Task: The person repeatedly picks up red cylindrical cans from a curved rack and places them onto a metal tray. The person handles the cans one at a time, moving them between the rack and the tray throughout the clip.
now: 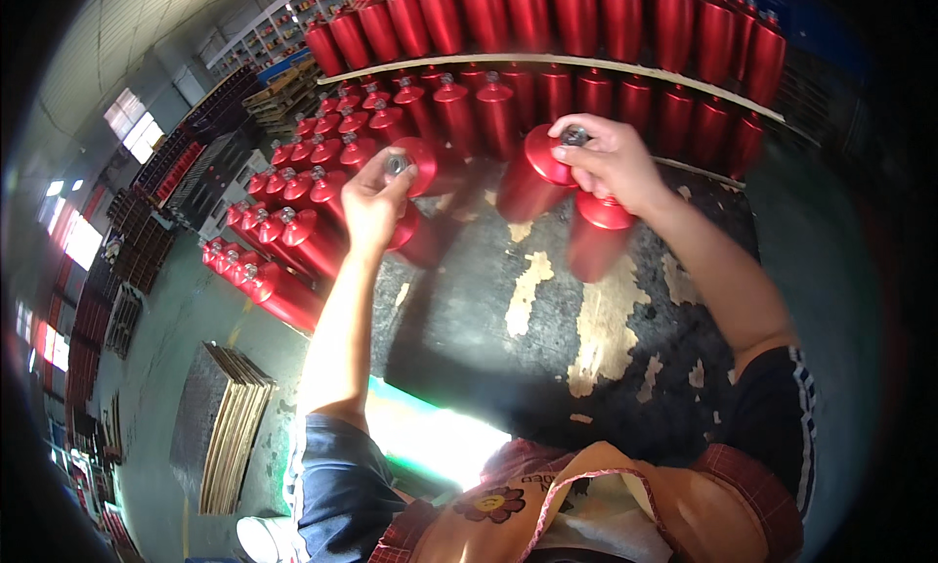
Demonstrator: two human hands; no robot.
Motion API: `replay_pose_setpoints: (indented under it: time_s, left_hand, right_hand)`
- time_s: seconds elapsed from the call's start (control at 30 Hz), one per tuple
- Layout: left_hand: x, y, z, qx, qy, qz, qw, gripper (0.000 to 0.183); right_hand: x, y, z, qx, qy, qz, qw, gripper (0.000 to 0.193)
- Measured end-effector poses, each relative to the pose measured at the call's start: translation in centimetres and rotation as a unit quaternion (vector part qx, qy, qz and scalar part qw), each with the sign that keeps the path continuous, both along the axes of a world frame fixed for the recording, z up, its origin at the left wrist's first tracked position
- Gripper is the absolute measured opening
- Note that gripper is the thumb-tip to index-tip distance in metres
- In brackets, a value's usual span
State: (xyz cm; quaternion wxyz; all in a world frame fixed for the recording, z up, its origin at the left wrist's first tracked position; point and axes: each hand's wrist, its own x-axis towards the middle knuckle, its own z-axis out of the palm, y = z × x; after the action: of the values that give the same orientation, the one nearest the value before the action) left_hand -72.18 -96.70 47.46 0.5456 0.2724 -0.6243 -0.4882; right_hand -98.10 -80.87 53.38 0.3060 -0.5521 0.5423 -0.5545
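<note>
Green floor (pixel 156 377) spreads through a large hall with bright windows (pixel 134 125) along the left and stacked wooden pallets (pixel 283 89) beyond the far left corner of a dark board (pixel 459 319). Pale worn patches (pixel 606 333) mark the board's middle and its right half. Close rows of red bottles (pixel 311 233) with narrow necks fill its left side and run toward the far left corner. Past the far edge stand more red bottles in two tiers, an upper row (pixel 489 16) resting on a thin pale sheet (pixel 547 62) above a lower row (pixel 498 113).

Over the far half of the board, the left hand (pixel 376 201) pinches the neck of one red bottle (pixel 422 162), near the standing rows. Another bottle (pixel 420 242) shows just below it; whether that hand grips this one too, I cannot tell. To the right, well apart, the right hand (pixel 611 167) has thumb and fingers closed around the neck of a bottle (pixel 532 187). A further bottle (pixel 596 245) sits directly under this hand, its neck hidden and its body blurred.

By the near left corner, a stack of thin sheets (pixel 234 431) lies on the floor. An orange apron (pixel 586 475) shows at the near edge.
</note>
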Motion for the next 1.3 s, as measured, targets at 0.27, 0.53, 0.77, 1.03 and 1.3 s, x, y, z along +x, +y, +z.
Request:
replay_pose_setpoints:
  time_s: [0.27, 0.53, 0.77, 1.03, 1.3]
  left_hand:
    - [1.2, 7.5, 3.1, 0.039, -0.175, -0.234, 0.956, 0.031]
    - [-2.3, 12.1, 2.3, -0.111, -0.321, -0.273, 0.900, 0.031]
    - [0.1, 10.0, 1.4, 0.004, -0.143, -0.160, 0.977, 0.033]
    - [3.3, 13.1, -1.6, -0.304, -0.280, 0.048, 0.909, 0.054]
    - [2.8, 13.6, -5.7, -0.284, -0.321, 0.117, 0.896, 0.052]
  right_hand:
    - [-2.2, 10.0, 2.4, 0.187, 0.191, 0.048, 0.962, 0.019]
    - [-2.9, 13.5, 0.3, 0.167, 0.203, 0.020, 0.965, 0.036]
    - [-5.2, 15.5, -1.4, 0.035, 0.107, -0.074, 0.991, 0.034]
    - [-5.5, 20.3, -4.1, -0.124, 0.465, -0.189, 0.856, 0.061]
    - [-8.2, 21.3, -7.2, -0.071, 0.456, -0.160, 0.873, 0.051]
